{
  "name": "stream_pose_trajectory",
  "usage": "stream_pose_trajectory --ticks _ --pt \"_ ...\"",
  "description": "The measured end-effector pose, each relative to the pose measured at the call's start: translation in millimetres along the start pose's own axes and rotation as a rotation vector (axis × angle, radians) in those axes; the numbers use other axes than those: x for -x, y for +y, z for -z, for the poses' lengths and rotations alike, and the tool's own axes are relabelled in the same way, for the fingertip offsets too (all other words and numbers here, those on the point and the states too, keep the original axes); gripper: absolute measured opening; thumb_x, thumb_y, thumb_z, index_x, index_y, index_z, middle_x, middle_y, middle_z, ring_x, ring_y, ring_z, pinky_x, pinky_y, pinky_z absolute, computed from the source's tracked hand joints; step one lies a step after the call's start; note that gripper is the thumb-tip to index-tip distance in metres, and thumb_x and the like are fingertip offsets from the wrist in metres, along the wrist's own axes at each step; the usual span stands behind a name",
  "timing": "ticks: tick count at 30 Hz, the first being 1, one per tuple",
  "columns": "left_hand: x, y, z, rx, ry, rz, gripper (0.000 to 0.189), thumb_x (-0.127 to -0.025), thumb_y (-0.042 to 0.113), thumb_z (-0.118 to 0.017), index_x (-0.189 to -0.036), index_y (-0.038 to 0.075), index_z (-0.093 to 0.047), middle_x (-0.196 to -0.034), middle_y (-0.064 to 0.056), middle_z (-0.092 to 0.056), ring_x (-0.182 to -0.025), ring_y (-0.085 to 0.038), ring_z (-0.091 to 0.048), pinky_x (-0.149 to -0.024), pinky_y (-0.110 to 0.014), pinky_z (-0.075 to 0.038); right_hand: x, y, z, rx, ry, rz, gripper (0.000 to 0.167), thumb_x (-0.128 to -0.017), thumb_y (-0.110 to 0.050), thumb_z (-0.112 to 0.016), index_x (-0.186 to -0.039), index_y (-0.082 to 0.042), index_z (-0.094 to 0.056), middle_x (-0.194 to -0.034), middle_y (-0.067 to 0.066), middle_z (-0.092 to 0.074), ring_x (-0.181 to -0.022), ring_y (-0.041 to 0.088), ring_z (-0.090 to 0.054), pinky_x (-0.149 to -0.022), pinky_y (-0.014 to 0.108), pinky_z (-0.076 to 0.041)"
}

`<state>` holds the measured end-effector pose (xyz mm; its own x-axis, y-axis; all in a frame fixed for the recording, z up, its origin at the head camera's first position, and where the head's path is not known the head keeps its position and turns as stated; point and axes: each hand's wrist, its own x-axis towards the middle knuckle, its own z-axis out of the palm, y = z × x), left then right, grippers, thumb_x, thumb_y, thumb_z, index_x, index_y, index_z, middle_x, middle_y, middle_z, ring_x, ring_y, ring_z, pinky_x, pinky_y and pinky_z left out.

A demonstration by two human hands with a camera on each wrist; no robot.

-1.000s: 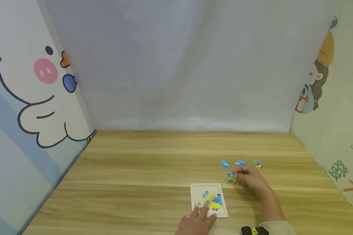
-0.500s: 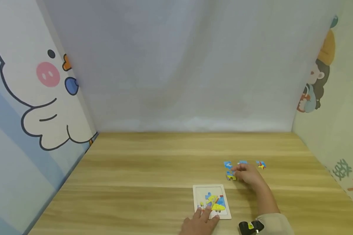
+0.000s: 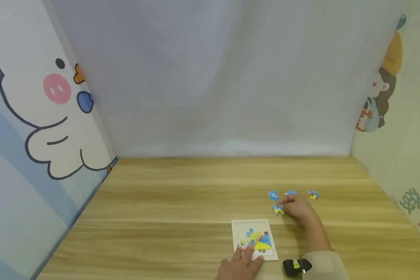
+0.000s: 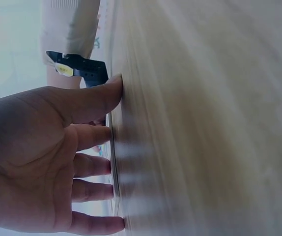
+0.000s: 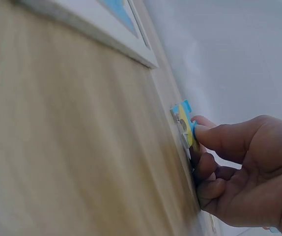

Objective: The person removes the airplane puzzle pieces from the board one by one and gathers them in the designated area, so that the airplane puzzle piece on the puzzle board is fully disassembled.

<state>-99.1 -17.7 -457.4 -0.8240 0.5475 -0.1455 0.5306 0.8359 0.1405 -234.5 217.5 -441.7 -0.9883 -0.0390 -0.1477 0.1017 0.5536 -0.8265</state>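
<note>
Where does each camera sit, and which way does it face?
Head: on the person's head, facing forward and down over the table, puzzle board, left hand and right hand.
Left wrist: on that wrist, facing the left hand low along the table; the right sleeve shows beyond.
Right wrist: on that wrist, facing the right hand pinching a blue-and-yellow puzzle piece.
Head and right wrist share that piece and the board.

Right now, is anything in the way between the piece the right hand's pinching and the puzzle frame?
Nothing visible stands between the blue-and-yellow piece in the right hand and the puzzle frame. The three other loose pieces lie farther back. The left hand rests on the frame's near part, covering a bit of it.
</note>
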Motion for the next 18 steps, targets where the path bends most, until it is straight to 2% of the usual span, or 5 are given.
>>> stream_pose_trajectory --ticks 8,14,18 --pt "-0.2 -0.5 9.1 0.038 -0.047 0.000 0.071 -0.078 0.072 -0.047 -0.137 0.033 -0.046 -0.145 0.002 -0.036 -0.128 -0.028 -0.037 -0.080 -0.056 -0.044 -1.3 -1.2 0.3 0.008 0.027 0.009 0.019 -0.083 0.001 -0.058 -0.100 0.007 -0.063 -0.090 0.010 -0.061 -0.082 0.023 -0.051 -0.068 0.031 -0.041" --pt "-2.1 -1.2 13.0 0.058 -0.069 0.002 0.070 -0.077 0.070 -0.050 -0.137 0.033 -0.047 -0.145 0.002 -0.035 -0.129 -0.028 -0.036 -0.081 -0.057 -0.043 -0.3 -0.5 1.4 -0.028 0.026 0.032 0.020 -0.084 0.000 -0.057 -0.102 0.009 -0.061 -0.090 0.010 -0.061 -0.079 0.021 -0.052 -0.067 0.031 -0.043" --pt "-1.7 -2.4 11.1 0.066 -0.053 -0.002 0.067 -0.079 0.070 -0.048 -0.134 0.032 -0.050 -0.143 0.003 -0.038 -0.126 -0.028 -0.039 -0.081 -0.056 -0.044 6.0 2.4 -0.3 -0.090 0.033 0.046 0.024 -0.087 -0.002 -0.056 -0.107 0.011 -0.059 -0.089 0.009 -0.060 -0.075 0.020 -0.052 -0.066 0.031 -0.044"
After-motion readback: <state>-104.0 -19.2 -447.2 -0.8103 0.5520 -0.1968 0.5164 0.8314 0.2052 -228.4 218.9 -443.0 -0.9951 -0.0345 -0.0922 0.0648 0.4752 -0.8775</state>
